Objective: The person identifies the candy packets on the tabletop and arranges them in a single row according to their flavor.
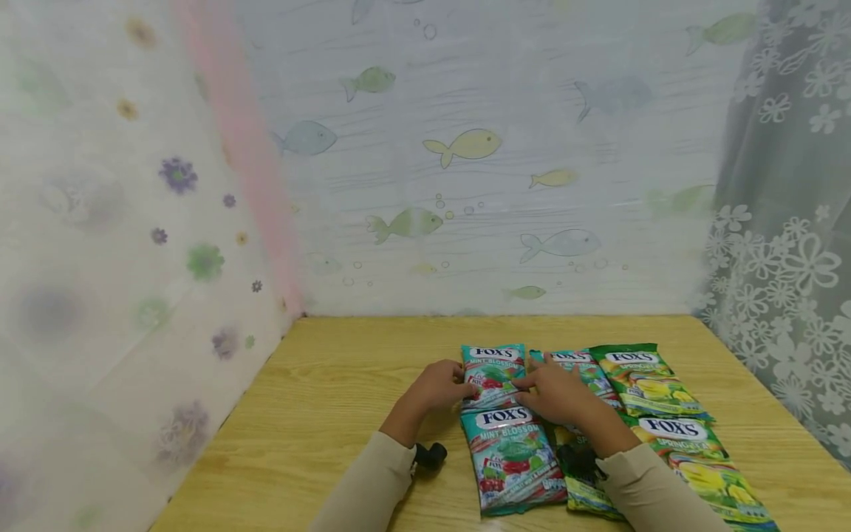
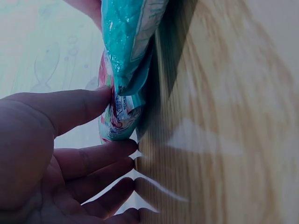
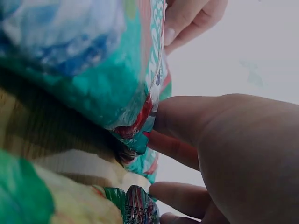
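A teal Fox's Mint Blossom candy bag [image 1: 493, 363] lies at the back left of a group of candy bags. My left hand [image 1: 435, 388] holds its left edge, the thumb over the printed face and the fingertips low by the wooden tabletop. At the opposite edge, my right hand [image 1: 561, 391] has its thumb and a finger on the bag; its other fingers spread over a neighbouring teal bag [image 1: 594, 369]. In the right wrist view, the held bag's corner [image 3: 140, 128] sits against the right thumb. Directly in front lies another Mint Blossom bag [image 1: 518, 462], partly overlapping the held one.
Green-yellow Fox's bags lie on the right, one at the back [image 1: 654, 384] and one in front [image 1: 705, 465]. Another yellow bag [image 1: 588, 496] is partly hidden under my right forearm. Fish-patterned sheeting [image 1: 412, 281] rises behind the wooden table [image 1: 332, 384]; a flowered sheet [image 1: 219, 369] borders the left.
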`<state>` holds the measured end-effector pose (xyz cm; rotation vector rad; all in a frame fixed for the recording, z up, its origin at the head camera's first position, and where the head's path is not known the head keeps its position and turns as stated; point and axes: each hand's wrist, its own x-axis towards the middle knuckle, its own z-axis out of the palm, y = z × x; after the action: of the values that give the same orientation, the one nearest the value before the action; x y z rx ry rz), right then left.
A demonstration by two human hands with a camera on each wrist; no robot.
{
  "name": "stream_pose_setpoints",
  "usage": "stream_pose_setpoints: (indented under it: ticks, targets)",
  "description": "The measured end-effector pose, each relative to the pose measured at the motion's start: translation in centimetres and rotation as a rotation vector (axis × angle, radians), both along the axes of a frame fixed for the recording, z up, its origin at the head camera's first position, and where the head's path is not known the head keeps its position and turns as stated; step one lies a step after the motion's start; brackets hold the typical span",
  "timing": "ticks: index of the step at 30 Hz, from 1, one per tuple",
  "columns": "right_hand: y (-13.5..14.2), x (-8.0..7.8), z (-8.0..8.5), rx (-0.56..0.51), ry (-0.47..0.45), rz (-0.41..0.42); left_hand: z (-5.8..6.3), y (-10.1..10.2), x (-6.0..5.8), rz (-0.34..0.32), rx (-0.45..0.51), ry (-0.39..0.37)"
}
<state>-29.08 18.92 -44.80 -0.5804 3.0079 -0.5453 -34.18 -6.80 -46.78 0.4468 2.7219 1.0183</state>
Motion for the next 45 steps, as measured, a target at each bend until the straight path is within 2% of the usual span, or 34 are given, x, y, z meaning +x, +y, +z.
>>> stream_pose_setpoints:
  ticks: [8,13,16,24,29,37,40,45]
  targets:
    - [-0.2,0.0,0.2,-0.087,-0.045,0.006,0.4,-0.1,0.3,0.023,0.034,-0.008]
    - [-0.2,-0.1,0.4,-0.132,-0.071,0.004,0.1,0.0,0.4,0.040,0.074,-0.020]
    - [-0.2,-0.1,0.4,-0.199,-0.107,-0.014,0.0,0.0,0.3,0.042,0.099,-0.013]
    - [-0.4,0.1,0.4,-0.324,-0.066,-0.051,0.4,0.1,0.5,0.021,0.217,0.004]
    - [-0.7,-0.1,0.4,-0.394,-0.090,-0.075,0.8,0.3,0.6,0.050,0.251,0.036]
    - [0.0,0.0,0.7,-0.371,-0.002,-0.131,1.4,1.3,0.7,0.060,0.297,0.064]
    - [0.1,-0.1,0.6,-0.398,0.026,-0.164,1.6,1.3,0.7,0.050,0.298,0.084]
    - [-0.3,-0.7,0.9,-0.457,0.084,-0.178,1.8,0.5,0.6,0.069,0.308,0.126]
